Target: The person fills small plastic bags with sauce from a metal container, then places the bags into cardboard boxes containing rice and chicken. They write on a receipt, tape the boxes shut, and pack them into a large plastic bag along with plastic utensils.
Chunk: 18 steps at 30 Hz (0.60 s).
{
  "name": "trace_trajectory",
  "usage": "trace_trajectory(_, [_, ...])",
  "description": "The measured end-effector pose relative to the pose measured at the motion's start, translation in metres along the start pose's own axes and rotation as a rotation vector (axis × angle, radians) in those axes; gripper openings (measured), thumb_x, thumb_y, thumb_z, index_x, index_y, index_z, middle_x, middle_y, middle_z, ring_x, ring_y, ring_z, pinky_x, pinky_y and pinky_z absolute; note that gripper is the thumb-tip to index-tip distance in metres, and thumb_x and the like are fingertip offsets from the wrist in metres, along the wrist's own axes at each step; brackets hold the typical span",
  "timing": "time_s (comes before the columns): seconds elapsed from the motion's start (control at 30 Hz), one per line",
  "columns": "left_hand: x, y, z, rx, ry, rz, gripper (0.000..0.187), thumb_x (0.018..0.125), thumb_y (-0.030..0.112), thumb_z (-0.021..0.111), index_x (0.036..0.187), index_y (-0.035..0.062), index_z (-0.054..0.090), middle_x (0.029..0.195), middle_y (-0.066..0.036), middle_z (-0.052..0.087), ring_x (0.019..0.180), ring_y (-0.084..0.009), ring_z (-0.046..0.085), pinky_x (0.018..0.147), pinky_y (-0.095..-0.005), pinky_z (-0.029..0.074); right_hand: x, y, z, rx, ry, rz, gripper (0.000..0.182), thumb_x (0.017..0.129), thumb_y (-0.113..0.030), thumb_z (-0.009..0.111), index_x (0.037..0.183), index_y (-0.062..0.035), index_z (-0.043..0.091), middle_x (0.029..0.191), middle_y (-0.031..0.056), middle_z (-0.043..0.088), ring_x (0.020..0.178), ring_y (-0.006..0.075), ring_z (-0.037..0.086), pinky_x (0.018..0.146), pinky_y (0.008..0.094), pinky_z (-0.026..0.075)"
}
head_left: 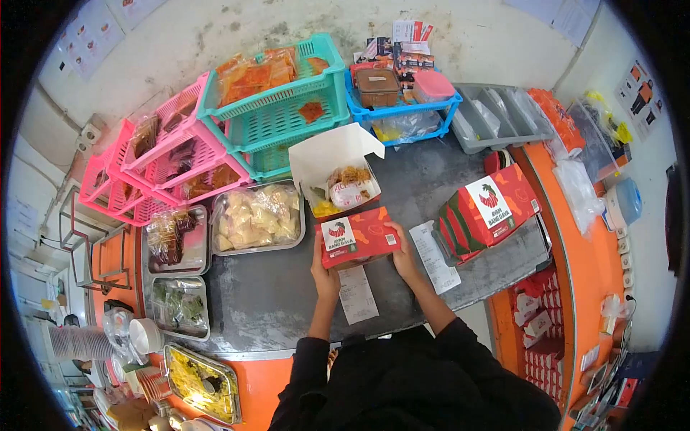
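Observation:
A red printed takeaway box [361,233] with its lid closed is held between my two hands. My left hand [322,271] grips its left side, and my right hand [404,257] wraps round its right end; some fingers are hidden behind it. Just beyond stands an open takeaway box [336,149], white inside, with its lid raised. Fried food in a printed wrapper [350,188] and a yellow item fill part of it. Below the held box lies a paper receipt [357,294], and a second receipt [435,256] lies to the right.
Folded red boxes [489,208] stand at the right. Left are a tray of bagged pale pieces [257,219], a tray of greens [181,307] and pink baskets [169,158]. Green baskets [277,108], a blue rack [406,111] and a grey divided bin [496,115] line the wall.

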<state>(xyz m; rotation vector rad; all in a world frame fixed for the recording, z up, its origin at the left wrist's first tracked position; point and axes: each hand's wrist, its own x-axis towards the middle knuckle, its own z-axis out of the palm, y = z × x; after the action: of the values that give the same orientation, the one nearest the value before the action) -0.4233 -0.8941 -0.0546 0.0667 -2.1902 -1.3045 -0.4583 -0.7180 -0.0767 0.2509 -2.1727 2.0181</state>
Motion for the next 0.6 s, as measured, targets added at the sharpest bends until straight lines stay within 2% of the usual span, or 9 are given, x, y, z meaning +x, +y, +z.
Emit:
trace_trajectory(0.07, [0.010,0.015,-0.003,-0.181,0.055,-0.181,0.039,0.086,0.000,0.041,0.124,0.0060,0.042,0.103,-0.021,0.059,0.100,-0.0312,0.057,0.081,-0.0337,0.044,0.016,-0.005,0.001,-0.121,0.010,-0.015,0.028,0.088,-0.005,0.039,0.114,-0.0064,0.047,0.113,0.0134,0.053,0.110,0.0252,0.048,0.093,0.0298,0.035])
trace_trajectory(0.17, [0.036,0.035,-0.024,0.129,-0.245,-0.546,0.043,0.087,-0.001,0.038,0.128,0.0118,0.038,0.109,-0.026,0.053,0.100,-0.0372,0.055,0.079,-0.0359,0.045,0.031,-0.035,-0.008,-0.376,-0.082,0.155,0.027,0.089,-0.011,0.040,0.115,-0.0049,0.046,0.112,0.0145,0.054,0.111,0.0289,0.047,0.092,0.0318,0.036])
trace_trajectory(0.2, [0.030,0.028,-0.026,0.130,-0.250,-0.555,0.043,0.087,-0.001,0.038,0.128,0.0118,0.038,0.109,-0.026,0.053,0.100,-0.0372,0.055,0.079,-0.0359,0.045,0.025,-0.034,-0.010,-0.378,-0.084,0.164,0.027,0.089,-0.011,0.040,0.115,-0.0049,0.046,0.112,0.0145,0.054,0.111,0.0289,0.047,0.092,0.0318,0.036])
trace_trajectory(0.27, [0.018,0.000,-0.021,-0.001,-0.199,-0.123,0.052,0.082,-0.005,0.039,0.131,0.0147,0.035,0.102,-0.027,0.055,0.092,-0.0409,0.055,0.072,-0.0425,0.045,0.018,-0.031,-0.015,-0.299,-0.116,0.126,0.034,0.088,-0.017,0.045,0.120,-0.0049,0.041,0.118,0.0151,0.051,0.113,0.0324,0.045,0.091,0.0364,0.036])
trace_trajectory(0.33, [0.007,-0.018,-0.033,0.032,-0.313,-0.138,0.050,0.083,0.001,0.044,0.130,0.0140,0.035,0.107,-0.024,0.055,0.098,-0.0403,0.054,0.079,-0.0421,0.044,0.004,-0.020,-0.021,-0.455,-0.178,0.039,0.040,0.087,-0.017,0.048,0.124,-0.0057,0.037,0.122,0.0153,0.047,0.116,0.0321,0.043,0.092,0.0379,0.035])
trace_trajectory(0.4, [0.001,-0.016,-0.042,0.618,-0.301,0.252,0.049,0.083,0.010,0.049,0.130,0.0127,0.036,0.112,-0.021,0.054,0.105,-0.0394,0.051,0.088,-0.0397,0.041,-0.004,-0.009,-0.030,-0.615,-0.242,-0.046,0.046,0.085,-0.016,0.051,0.127,-0.0064,0.034,0.126,0.0156,0.044,0.118,0.0318,0.041,0.094,0.0394,0.035])
trace_trajectory(0.43, [-0.003,-0.024,-0.043,0.617,-0.301,0.253,0.049,0.083,0.010,0.049,0.130,0.0127,0.036,0.112,-0.021,0.054,0.105,-0.0394,0.051,0.088,-0.0397,0.041,-0.004,-0.013,-0.034,-0.440,-0.333,-0.047,0.052,0.083,-0.014,0.053,0.130,-0.0073,0.030,0.128,0.0157,0.042,0.121,0.0309,0.038,0.096,0.0385,0.033])
trace_trajectory(0.5, [-0.012,-0.043,-0.038,-0.192,-0.439,-0.111,0.051,0.081,0.017,0.054,0.129,0.0122,0.038,0.118,-0.020,0.050,0.110,-0.0386,0.048,0.094,-0.0382,0.037,-0.002,-0.016,-0.038,-0.265,-0.415,-0.043,0.059,0.081,-0.011,0.055,0.132,-0.0081,0.026,0.130,0.0159,0.039,0.123,0.0299,0.036,0.099,0.0376,0.031])
trace_trajectory(0.6, [-0.005,-0.039,-0.035,-0.148,-0.513,-0.155,0.055,0.080,0.022,0.058,0.131,0.0143,0.037,0.123,-0.022,0.045,0.112,-0.0385,0.046,0.092,-0.0392,0.038,0.007,-0.013,-0.043,-0.254,-0.516,0.065,0.065,0.077,-0.015,0.062,0.134,-0.0125,0.029,0.135,0.0201,0.032,0.125,0.0329,0.032,0.100,0.0383,0.031])
